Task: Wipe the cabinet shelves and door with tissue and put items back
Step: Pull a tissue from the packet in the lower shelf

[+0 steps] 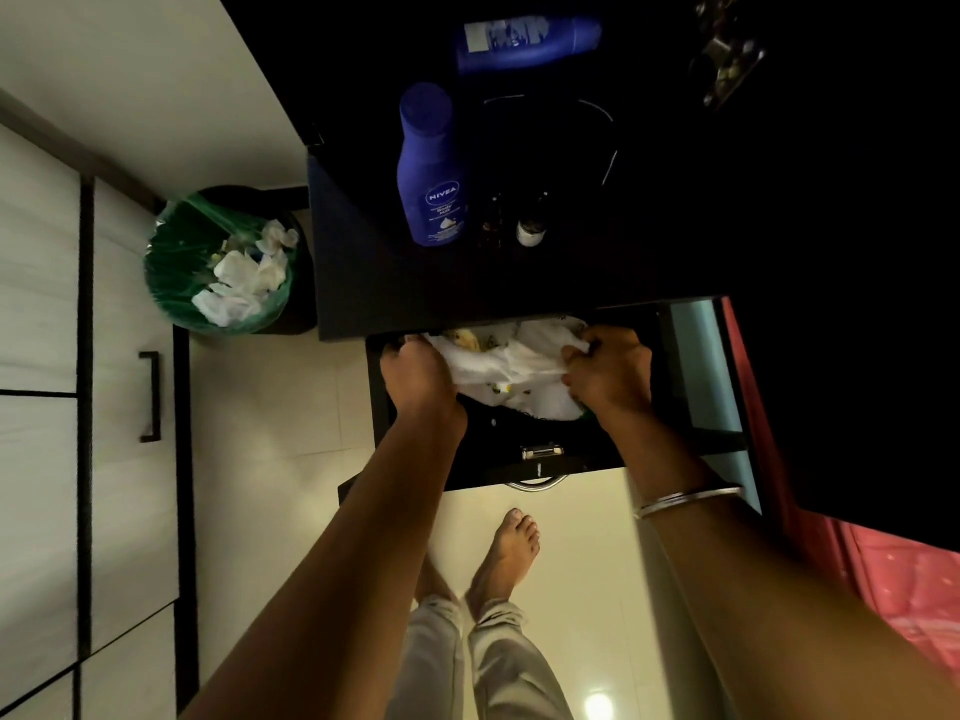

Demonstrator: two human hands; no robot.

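A black cabinet drawer is pulled open below the dark cabinet top. A white plastic bag with items inside lies in the drawer. My left hand grips the bag's left side and my right hand grips its right side. A blue lotion bottle stands on the cabinet top, a second blue bottle lies behind it, and a small dark bottle stands beside the first one. The far part of the bag is hidden under the cabinet top.
A bin with a green liner full of crumpled white tissues stands on the floor at the left of the cabinet. White wardrobe doors with a black handle line the left. Red fabric lies at the right. My bare feet are below the drawer.
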